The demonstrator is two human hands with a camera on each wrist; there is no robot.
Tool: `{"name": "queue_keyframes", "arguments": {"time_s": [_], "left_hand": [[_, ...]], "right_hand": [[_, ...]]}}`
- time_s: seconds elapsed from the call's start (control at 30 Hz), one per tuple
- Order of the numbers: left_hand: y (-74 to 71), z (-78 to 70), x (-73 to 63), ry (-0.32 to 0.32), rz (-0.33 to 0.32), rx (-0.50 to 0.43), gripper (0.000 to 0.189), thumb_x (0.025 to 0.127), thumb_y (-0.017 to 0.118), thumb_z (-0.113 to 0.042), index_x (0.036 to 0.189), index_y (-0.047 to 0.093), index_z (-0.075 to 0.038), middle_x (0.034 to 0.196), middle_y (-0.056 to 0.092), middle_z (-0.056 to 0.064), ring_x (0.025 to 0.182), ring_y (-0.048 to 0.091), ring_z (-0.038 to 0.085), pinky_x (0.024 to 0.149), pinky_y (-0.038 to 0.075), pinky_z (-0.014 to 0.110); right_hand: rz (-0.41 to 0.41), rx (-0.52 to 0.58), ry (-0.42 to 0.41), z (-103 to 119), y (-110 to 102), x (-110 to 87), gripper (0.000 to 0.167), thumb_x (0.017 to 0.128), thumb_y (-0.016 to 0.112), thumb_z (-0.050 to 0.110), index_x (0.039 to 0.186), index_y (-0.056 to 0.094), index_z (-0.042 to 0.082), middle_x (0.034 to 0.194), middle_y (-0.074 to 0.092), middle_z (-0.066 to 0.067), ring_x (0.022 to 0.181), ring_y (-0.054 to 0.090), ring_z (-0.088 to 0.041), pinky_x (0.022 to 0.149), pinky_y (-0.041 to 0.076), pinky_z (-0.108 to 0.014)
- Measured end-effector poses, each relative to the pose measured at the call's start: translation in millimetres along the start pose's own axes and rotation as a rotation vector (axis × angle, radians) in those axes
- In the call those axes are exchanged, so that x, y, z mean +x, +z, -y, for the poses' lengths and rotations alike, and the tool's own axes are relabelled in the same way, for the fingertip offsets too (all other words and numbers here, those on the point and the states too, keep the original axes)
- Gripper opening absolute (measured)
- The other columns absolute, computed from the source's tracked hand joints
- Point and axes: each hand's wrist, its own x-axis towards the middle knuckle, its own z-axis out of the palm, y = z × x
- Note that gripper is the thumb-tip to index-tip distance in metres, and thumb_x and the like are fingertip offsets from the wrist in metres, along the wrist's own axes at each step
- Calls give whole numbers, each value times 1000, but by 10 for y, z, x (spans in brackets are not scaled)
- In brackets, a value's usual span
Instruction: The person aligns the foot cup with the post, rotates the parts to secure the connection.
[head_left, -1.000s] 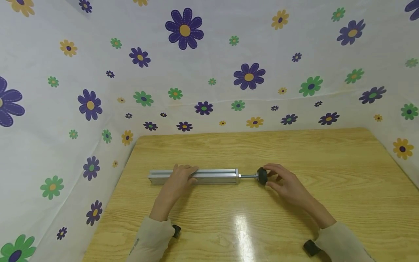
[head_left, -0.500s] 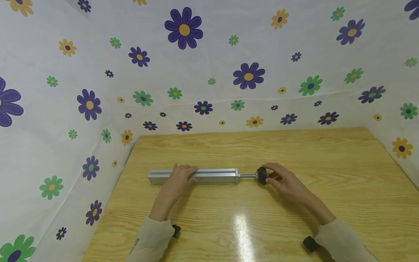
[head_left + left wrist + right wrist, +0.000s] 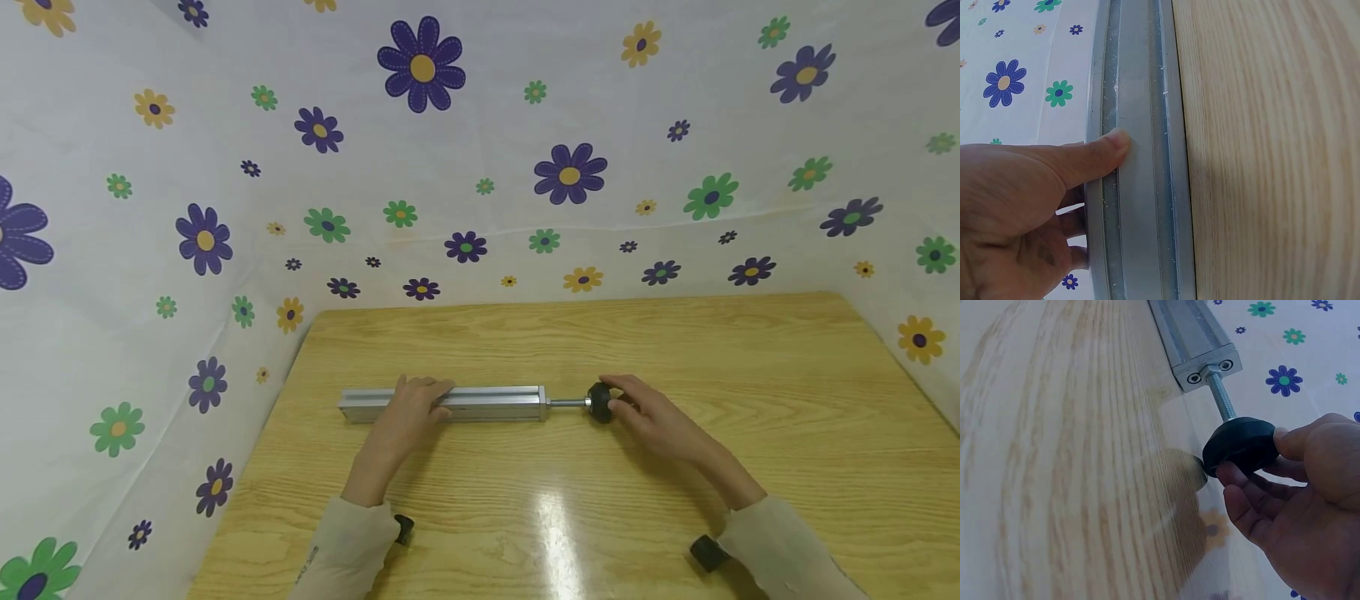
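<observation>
A grooved aluminium profile (image 3: 491, 404) lies lengthwise across the table. My left hand (image 3: 405, 417) grips it left of its middle; the left wrist view has the thumb (image 3: 1107, 155) on the near face and the fingers going over the far side. From the right end plate (image 3: 1207, 367), fixed with two screws, a threaded rod (image 3: 1221, 397) and nut stick out. On the rod's outer end is a black round levelling foot (image 3: 1238, 442). My right hand (image 3: 651, 417) pinches this foot by its rim between thumb and fingers.
The wood-grain table (image 3: 465, 500) carries a bright light reflection near its front. White cloth (image 3: 495, 125) printed with flowers stands along the back and both sides. Each sleeve has a black wrist device (image 3: 708, 553) beside it.
My right hand's fingers shift slightly around the black foot's rim, and the right wrist turns and moves a little. My left hand and the profile stay in place.
</observation>
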Motion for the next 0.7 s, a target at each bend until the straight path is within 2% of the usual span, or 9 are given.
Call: {"name": "queue_keyframes", "arguments": {"time_s": [0.17, 0.37, 0.47, 0.53, 0.63, 0.7], "left_hand": [[2, -3, 0, 12, 0, 6, 45, 91, 77, -10, 133, 67, 1, 127, 69, 22, 122, 62, 42, 116, 27, 72], [-1, -10, -3, 14, -1, 9, 45, 90, 77, -10, 133, 67, 1, 126, 69, 22, 121, 63, 42, 115, 28, 72], [-5, -15, -5, 15, -1, 5, 46, 90, 78, -10, 133, 67, 2, 126, 69, 23, 121, 62, 43, 115, 28, 72], [-7, -16, -4, 18, -1, 6, 45, 90, 78, -10, 133, 67, 2, 125, 69, 23, 121, 63, 43, 115, 28, 72], [-12, -15, -4, 14, 2, 5, 46, 90, 78, -11, 133, 67, 1, 126, 69, 23, 121, 63, 43, 116, 27, 72], [-20, -18, -2, 8, 4, 5, 46, 90, 78, -11, 133, 67, 1, 126, 69, 23, 121, 63, 42, 116, 27, 72]], "right_hand": [[36, 28, 45, 9, -7, 5, 45, 112, 44, 11, 151, 40, -11, 146, 49, -32, 136, 47, -49, 109, 41, -64], [46, 60, 91, 36, -16, 3, 49, 114, 41, 19, 154, 37, -10, 152, 42, -34, 141, 39, -53, 113, 35, -68], [0, 66, 113, 45, -14, -15, 52, 114, 41, 24, 156, 35, -6, 152, 44, -30, 131, 52, -47, 106, 46, -62], [-67, 59, 104, 37, -7, -30, 52, 113, 45, 25, 157, 36, -2, 152, 46, -26, 123, 59, -38, 99, 52, -50], [-198, 1, 2, -2, 14, -35, 53, 106, 62, 14, 154, 43, 2, 147, 51, -20, 109, 62, -28, 83, 53, -33], [-258, -71, -107, -47, 35, -28, 60, 96, 74, 5, 150, 48, 1, 145, 52, -20, 111, 60, -27, 81, 53, -32]]}}
